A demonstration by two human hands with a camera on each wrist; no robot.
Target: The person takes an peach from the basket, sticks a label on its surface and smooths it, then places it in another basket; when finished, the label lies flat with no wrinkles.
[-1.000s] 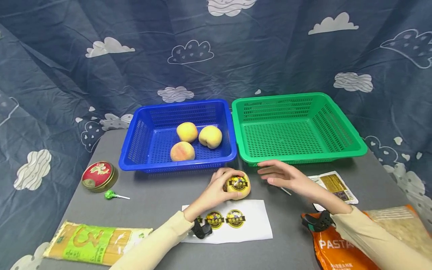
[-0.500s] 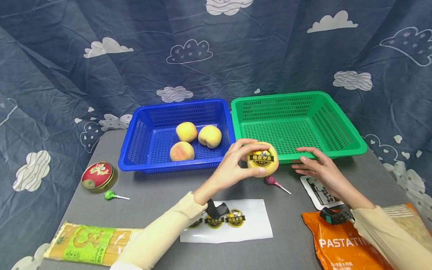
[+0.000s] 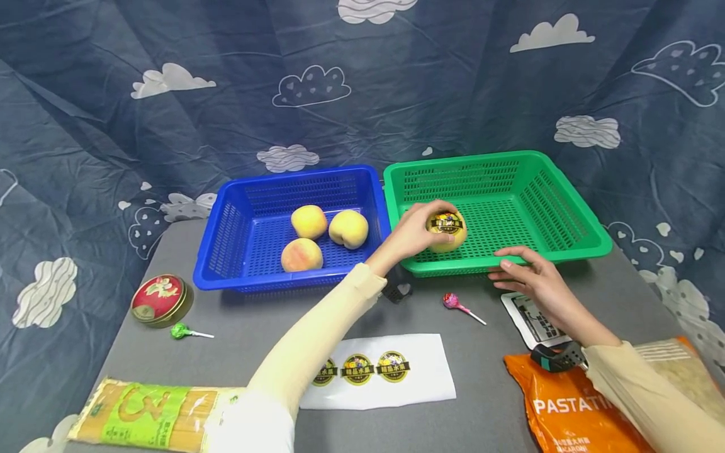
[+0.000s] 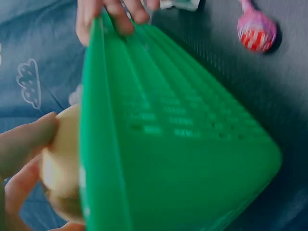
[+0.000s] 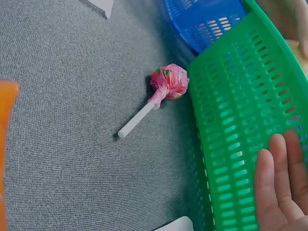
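Note:
My left hand (image 3: 420,229) grips a yellow peach (image 3: 446,239) that bears a round black-and-gold sticker (image 3: 447,223). It holds the peach over the near left corner of the green basket (image 3: 510,260). In the left wrist view the peach (image 4: 65,163) is partly hidden behind the basket's rim. My right hand (image 3: 529,277) is at the basket's near side, thumb and fingers around its rim level. The right wrist view shows its straight fingers (image 5: 278,168) against the slotted wall. A blue basket (image 3: 294,277) with several peaches (image 3: 302,255) stands to the left.
A white sheet of the same stickers (image 3: 391,387) lies in front. A pink lollipop (image 3: 451,301) is near the green basket. At right are a white packet (image 3: 535,321) and an orange pasta bag (image 3: 572,402). At left: a red tin (image 3: 160,299), green lollipop (image 3: 180,331) and spaghetti pack (image 3: 147,412).
My left hand has carried the stickered peach from above the sheet, up and rightward to the green basket. My right hand has moved right to the basket's near rim.

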